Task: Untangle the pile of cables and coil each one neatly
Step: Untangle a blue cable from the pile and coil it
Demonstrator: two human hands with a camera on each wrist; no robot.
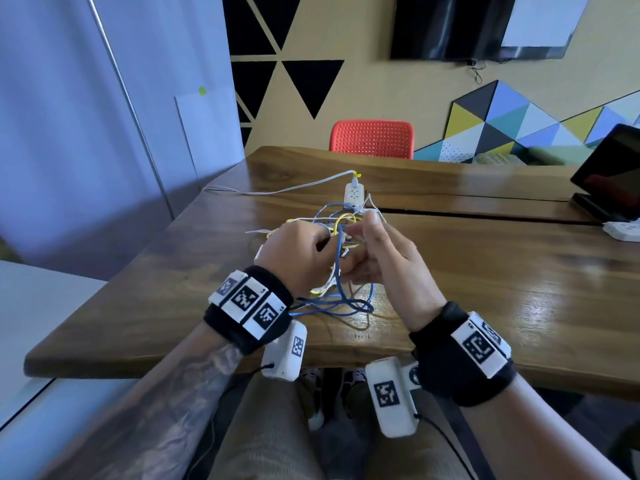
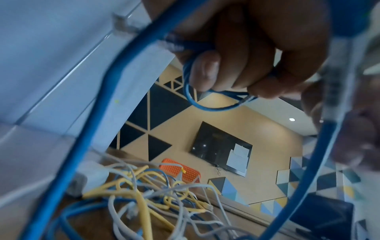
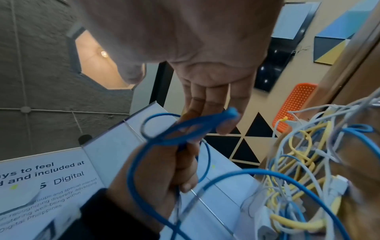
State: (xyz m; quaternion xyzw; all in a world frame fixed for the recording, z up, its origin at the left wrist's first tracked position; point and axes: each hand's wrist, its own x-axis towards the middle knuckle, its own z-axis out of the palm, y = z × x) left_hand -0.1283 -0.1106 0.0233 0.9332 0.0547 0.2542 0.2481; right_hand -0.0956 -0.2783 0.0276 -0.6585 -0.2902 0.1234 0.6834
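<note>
The worktop (image 1: 485, 271) is a dark wooden slab whose near edge runs just under both wrists and whose left edge angles away toward 11 o'clock beside a pale partition wall (image 1: 69, 133). Bare wood lies open to 3 o'clock of the hands as far as a black tablet on a stand (image 1: 609, 171) at the right margin; a seam crosses the slab at mid-depth. A red chair (image 1: 372, 138) stands beyond the far edge at 12 o'clock. A white power strip (image 1: 354, 195) lies at 12 o'clock of the hands, its white lead (image 1: 277, 192) trailing toward 10 o'clock. The cable pile (image 1: 341, 230), a tangle of blue, yellow and white strands, sits on the worktop directly under and just beyond the hands. The left hand (image 1: 294, 254) is raised above the pile with fingers curled round small loops of the blue cable (image 1: 341, 271); the left wrist view shows the fingers (image 2: 207, 68) clamped on a blue loop (image 2: 213, 104). The right hand (image 1: 384, 258) stands close at 3 o'clock of the left, thumb up; in the right wrist view its fingertips (image 3: 224, 128) touch the same blue loops (image 3: 185, 129), fingers fairly straight. Whether it pinches the strand cannot be told. Slack blue cable hangs from the hands to the worktop at 6 o'clock (image 1: 332, 306)
</note>
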